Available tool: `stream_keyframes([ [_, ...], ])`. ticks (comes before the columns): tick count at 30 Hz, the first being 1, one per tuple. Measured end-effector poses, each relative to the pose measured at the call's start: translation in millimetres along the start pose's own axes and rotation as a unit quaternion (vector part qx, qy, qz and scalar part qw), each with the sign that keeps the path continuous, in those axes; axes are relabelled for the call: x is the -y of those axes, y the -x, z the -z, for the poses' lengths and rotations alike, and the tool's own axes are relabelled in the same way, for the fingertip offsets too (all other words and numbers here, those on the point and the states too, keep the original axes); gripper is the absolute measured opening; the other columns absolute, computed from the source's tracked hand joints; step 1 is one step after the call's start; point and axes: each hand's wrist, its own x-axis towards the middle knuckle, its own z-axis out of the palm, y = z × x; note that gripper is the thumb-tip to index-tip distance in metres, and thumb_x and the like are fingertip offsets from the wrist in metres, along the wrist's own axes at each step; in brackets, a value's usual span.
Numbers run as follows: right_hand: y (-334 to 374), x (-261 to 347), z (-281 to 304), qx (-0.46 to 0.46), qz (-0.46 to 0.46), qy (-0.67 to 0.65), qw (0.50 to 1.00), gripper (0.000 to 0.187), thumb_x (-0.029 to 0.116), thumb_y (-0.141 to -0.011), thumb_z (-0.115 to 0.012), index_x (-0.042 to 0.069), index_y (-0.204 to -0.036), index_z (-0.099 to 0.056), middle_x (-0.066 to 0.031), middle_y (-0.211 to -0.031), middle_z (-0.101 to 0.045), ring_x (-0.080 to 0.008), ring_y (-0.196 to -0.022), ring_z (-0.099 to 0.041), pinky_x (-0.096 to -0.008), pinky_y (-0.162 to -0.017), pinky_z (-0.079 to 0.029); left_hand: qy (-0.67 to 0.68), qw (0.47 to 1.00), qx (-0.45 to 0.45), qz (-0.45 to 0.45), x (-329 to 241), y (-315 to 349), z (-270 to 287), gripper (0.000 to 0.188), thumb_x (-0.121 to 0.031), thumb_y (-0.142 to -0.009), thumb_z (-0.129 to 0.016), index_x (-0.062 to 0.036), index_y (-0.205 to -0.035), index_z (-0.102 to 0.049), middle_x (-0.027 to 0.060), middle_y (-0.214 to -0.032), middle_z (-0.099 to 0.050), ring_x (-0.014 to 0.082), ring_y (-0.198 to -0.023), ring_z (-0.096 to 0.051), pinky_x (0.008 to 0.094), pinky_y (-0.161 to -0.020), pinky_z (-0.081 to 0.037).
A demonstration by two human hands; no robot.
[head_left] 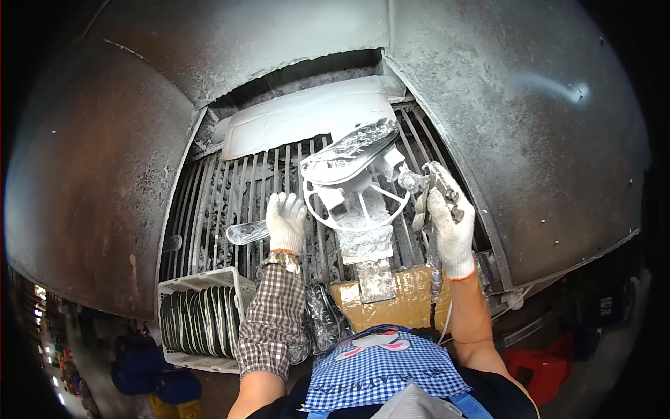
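My left hand, in a white knit glove, is just left of the white spoked wheel, fingers apart and slightly bent. A shiny elongated sole-shaped piece extends left from beside this hand; its near end is hidden, and I cannot tell whether they touch. My right hand, also gloved, is closed round a white-crusted spray gun right of the wheel. The gun's nozzle end faces left. Above the wheel, a white-soled shoe with shiny wrapping lies tilted on a white-coated support.
Powder-caked metal bars run beneath, with a white sheet across their far end. Dark metal walls enclose the sides. A white crate of upright dark soles, black wrapped items and a taped brown cardboard sit nearby.
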Motion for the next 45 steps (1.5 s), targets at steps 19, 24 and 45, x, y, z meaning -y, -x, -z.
stream_keyframes([
  [19,5,12,25,-0.084,0.077,0.036,0.993,0.052,0.015,-0.111,-0.062,-0.005,-0.157,-0.047,-0.004,-0.097,-0.067,-0.0047,-0.076,-0.058,-0.0201,-0.064,-0.052,0.076,0.973,0.11,0.187,84,121,-2,0.061,-0.048,-0.108,-0.057,0.0028,-0.142,-0.055,0.0261,-0.141,-0.061,0.0425,-0.129,-0.061,0.0531,-0.108,-0.051],
  [24,13,9,3,-0.018,0.029,-0.011,0.999,0.052,0.013,-0.108,-0.065,-0.006,-0.154,-0.049,-0.0061,-0.109,-0.07,-0.0053,-0.08,-0.062,-0.0198,-0.066,-0.053,0.092,0.966,0.132,0.2,80,125,-12,0.055,-0.042,-0.107,-0.059,0.0002,-0.142,-0.055,0.0234,-0.138,-0.062,0.0412,-0.124,-0.064,0.0542,-0.108,-0.054],
  [45,22,17,23,-0.053,0.024,-0.031,0.998,0.053,0.016,-0.11,-0.064,-0.003,-0.157,-0.048,-0.0026,-0.093,-0.067,-0.0044,-0.075,-0.059,-0.0213,-0.065,-0.053,0.069,0.977,0.144,0.139,59,114,4,0.066,-0.046,-0.106,-0.057,0.0067,-0.146,-0.054,0.0302,-0.144,-0.059,0.0439,-0.13,-0.062,0.0543,-0.112,-0.052],
])
